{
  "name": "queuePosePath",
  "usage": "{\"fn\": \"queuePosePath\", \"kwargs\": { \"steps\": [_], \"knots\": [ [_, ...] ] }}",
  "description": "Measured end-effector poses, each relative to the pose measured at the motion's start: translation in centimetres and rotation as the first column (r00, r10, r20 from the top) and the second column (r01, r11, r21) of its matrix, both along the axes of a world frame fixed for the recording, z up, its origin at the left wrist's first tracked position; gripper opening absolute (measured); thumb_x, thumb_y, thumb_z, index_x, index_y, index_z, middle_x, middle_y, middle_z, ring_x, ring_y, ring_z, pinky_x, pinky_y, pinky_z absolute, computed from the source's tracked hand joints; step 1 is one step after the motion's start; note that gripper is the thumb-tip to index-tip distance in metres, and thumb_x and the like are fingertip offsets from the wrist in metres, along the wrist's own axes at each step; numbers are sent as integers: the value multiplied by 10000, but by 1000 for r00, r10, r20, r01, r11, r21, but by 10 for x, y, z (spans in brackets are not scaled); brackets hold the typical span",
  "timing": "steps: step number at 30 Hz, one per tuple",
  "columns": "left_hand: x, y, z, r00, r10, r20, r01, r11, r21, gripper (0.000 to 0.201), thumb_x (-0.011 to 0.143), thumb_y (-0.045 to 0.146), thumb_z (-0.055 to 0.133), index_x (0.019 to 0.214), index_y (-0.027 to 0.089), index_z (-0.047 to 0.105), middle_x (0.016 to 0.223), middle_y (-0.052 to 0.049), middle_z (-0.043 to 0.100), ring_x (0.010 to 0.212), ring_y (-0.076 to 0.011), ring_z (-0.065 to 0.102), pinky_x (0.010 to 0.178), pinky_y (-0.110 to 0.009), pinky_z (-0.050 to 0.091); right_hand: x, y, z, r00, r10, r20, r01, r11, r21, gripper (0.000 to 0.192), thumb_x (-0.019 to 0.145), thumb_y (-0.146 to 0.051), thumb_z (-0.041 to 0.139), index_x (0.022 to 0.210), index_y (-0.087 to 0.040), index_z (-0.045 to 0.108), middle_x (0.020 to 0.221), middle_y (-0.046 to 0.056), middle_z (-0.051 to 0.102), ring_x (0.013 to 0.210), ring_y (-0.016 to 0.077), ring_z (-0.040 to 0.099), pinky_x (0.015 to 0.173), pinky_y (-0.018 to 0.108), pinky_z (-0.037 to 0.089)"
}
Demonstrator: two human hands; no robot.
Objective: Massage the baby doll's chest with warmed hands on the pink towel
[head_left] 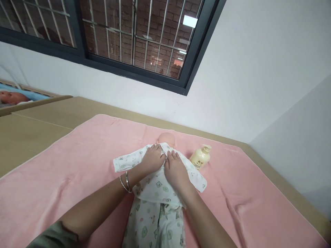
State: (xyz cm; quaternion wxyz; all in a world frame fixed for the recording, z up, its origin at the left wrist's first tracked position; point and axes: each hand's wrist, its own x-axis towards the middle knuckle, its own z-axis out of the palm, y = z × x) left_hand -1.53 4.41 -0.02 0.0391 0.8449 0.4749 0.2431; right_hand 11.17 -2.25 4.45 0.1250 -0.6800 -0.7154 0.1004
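The left hand (153, 159) is lying flat, fingers spread, on the chest of a baby doll (167, 139), pressing down the printed cotton top (157, 186) near the collar. The right hand (176, 169) is resting beside it, palm down, its fingers touching those of the left at the front opening; neither hand is clenching or pinching anything. Two thin bangles (125, 182) are sitting on the left wrist.

The doll is lying on its back in the middle of a pink towel (77, 165), head toward the wall, matching trousers (155, 224) running toward the camera. The fabric looks thin, soft and light, likely sliding and bunching easily, so the front edges and sleeves seem the best places to take hold. The doll's head looks like hard, smooth plastic.

A cream pump bottle (200, 156) is lying just beside the doll's shoulder. The towel is covering a tan table (38, 127).
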Motion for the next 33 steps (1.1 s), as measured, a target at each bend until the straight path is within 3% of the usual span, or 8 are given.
{"fn": "queuePosePath", "kwargs": {
  "steps": [6, 9, 17, 22, 30, 33],
  "knots": [
    [7, -4, -1, 992, 125, 19, -124, 992, -37, 433, 975, 266, 362, 1292, 36, 546, 1362, -220, 583, 1309, -342, 498, 1088, -497, 367, 16, 11, -1, 992, 43, -115, -43, 999, 11, 526, 1000, -271, 385, 1500, -117, 437, 1565, 157, 380, 1490, 287, 297, 1216, 422, 257],
    [9, -7, -1, 990, 140, 24, -139, 990, -31, 447, 992, 292, 353, 1326, 50, 526, 1376, -205, 584, 1320, -334, 496, 1105, -499, 354, 26, 20, -7, 983, 54, -175, -51, 998, 24, 544, 1008, -337, 383, 1506, -124, 428, 1584, 140, 353, 1504, 266, 265, 1230, 415, 228],
    [20, -32, -2, 967, 251, -40, -246, 964, 97, 476, 972, 247, 405, 1361, -4, 517, 1390, -263, 559, 1327, -390, 484, 1035, -502, 422, 42, 36, -28, 987, 13, -160, -4, 998, 59, 637, 1007, -448, 354, 1529, -82, 370, 1596, 162, 318, 1519, 296, 203, 1245, 445, 162],
    [21, -35, -4, 973, 228, -37, -222, 968, 114, 456, 955, 245, 432, 1321, 4, 558, 1359, -260, 581, 1294, -388, 512, 1013, -490, 444, 37, 35, -26, 995, -1, -96, 9, 997, 79, 618, 1015, -424, 334, 1530, -84, 363, 1590, 166, 329, 1508, 292, 237, 1238, 456, 185],
    [9, -13, -3, 988, 147, 50, -151, 986, 71, 359, 960, 266, 415, 1198, 84, 611, 1261, -224, 635, 1227, -342, 555, 1043, -499, 415, 8, 13, -11, 998, -42, 46, 41, 999, 17, 582, 1034, -313, 251, 1522, -13, 353, 1582, 220, 315, 1508, 329, 228, 1235, 449, 183],
    [7, -7, -4, 983, 170, 67, -171, 985, 21, 371, 968, 283, 399, 1198, 75, 604, 1259, -210, 639, 1217, -331, 560, 1058, -484, 398, 1, 6, -9, 998, -7, 61, 5, 999, 36, 567, 1031, -290, 259, 1517, -20, 368, 1585, 216, 311, 1513, 323, 215, 1236, 445, 182]
  ]
}}
